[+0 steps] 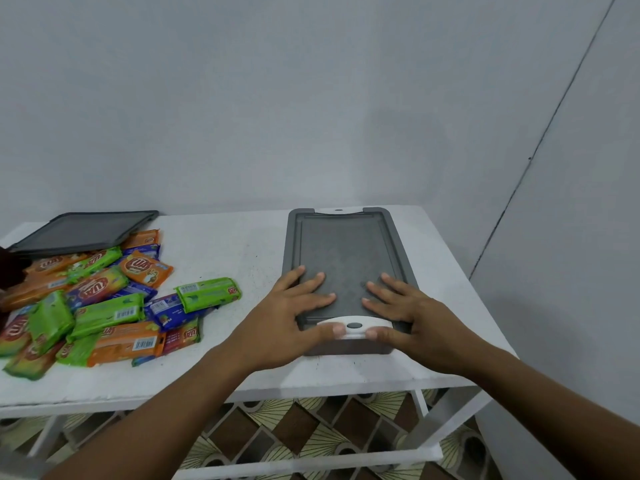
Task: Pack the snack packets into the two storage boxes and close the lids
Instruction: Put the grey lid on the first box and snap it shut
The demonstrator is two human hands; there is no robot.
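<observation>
Pressing on the dark grey plastic lid [346, 251] of a rectangular storage box [346, 348], a person's left hand [294, 313] and right hand [412, 313] lie open and flat. The fingers are spread across the lid's near half, and both thumbs push against the white plastic clip [353, 327] at its near end. The box stands towards the right of the white counter [225, 244], close to its front edge. Nothing shows what, if anything, is inside.

The multicoloured snack packets [97, 299] (orange, green, blue and red foil wrappers) sit unpacked in a loose heap on the counter's left side, well apart from the box. Behind them a second dark grey lid [83, 233] rests tilted on the pile. Whether a box lies under it cannot be told.

By appearances the step in hand concerns the near clip, while most of the packing remains to be done. The chief risk is uneven pressure: if one thumb leads, the clip may catch on one side only and leave the lid skewed. A matching white tab [338, 211] at the far end could then spring loose. A hard inward push could also slide the box along the smooth top. Packets at the heap's front edge lie near the counter's lip and could be knocked to the patterned tile floor [277, 427].
</observation>
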